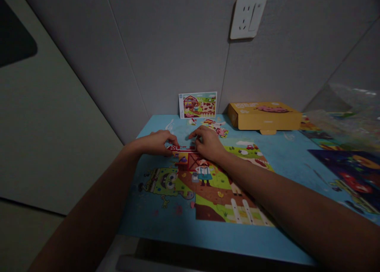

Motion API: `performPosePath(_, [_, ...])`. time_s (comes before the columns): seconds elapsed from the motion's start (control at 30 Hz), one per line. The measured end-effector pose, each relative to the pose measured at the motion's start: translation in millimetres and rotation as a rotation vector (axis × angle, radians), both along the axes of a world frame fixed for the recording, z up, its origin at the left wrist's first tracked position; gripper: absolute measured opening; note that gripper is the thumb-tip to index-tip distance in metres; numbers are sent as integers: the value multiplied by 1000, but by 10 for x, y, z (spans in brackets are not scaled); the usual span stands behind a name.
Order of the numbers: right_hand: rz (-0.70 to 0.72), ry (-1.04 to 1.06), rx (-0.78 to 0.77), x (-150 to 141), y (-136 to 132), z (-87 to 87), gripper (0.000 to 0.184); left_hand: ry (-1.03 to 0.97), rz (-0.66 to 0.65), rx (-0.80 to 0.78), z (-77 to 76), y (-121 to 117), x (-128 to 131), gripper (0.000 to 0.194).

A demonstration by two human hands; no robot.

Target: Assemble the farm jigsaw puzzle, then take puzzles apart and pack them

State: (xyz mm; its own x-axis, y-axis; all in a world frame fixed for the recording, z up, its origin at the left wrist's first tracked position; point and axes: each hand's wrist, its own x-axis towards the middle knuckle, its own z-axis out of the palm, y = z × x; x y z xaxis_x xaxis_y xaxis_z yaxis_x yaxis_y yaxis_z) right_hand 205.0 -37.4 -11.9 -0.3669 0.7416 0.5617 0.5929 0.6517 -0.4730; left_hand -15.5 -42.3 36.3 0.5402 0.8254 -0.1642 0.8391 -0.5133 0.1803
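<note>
A partly joined farm jigsaw [216,193] lies on a blue printed table [166,228]. At its far edge both my hands pinch a red barn-roof puzzle piece [181,148]. My left hand [157,142] has curled fingers on the piece's left end. My right hand [208,143] presses curled fingers on its right end. Loose puzzle pieces [218,127] lie just beyond my right hand.
A reference picture card [197,104] leans on the grey wall. A yellow puzzle box [264,116] sits at the back right. A clear plastic bag [344,118] and another colourful picture [350,177] lie at the right. A wall socket [248,16] is above.
</note>
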Motion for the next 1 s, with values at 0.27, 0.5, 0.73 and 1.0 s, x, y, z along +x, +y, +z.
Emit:
performPosePath(0.27, [-5,-8,-13,-1,-4,9,33,40,-11,-12,14,9,11,37])
performPosePath(0.5, [-2,-12,2,0,9,-19,32,48,20,-45,51,-8,28,39])
performPosePath(0.73, [149,-1,173,-30,-122,91,46,37,55,-48,27,12,3,42])
performPosePath(1.0, [557,-386,65,-130,-227,130,41,-25,18,-112,16,23,-34,27])
